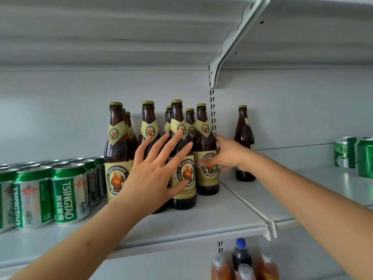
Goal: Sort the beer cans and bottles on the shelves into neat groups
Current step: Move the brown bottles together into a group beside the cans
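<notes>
On the white store shelf [201, 221] we are tidying the Franziskaner bottles [184, 158] beside the Tsingtao cans [66, 193], left hand [155, 174] splayed wide, right hand [226, 156] curling round the rightmost bottle [205, 150], probably nudging it inward next.

A tight cluster of brown beer bottles [177, 150] fills the middle of the white shelf [201, 223], with green Tsingtao cans [50, 190] packed close on its left, leaving open shelf only along the front edge. To the right, past the slotted upright [213, 110], a lone bottle [244, 144] stands near the back wall, with bare shelf between it and two green cans [355, 155] at far right. The upper shelf's bracket [232, 47] slants down overhead, though open space remains above the bottle caps.
</notes>
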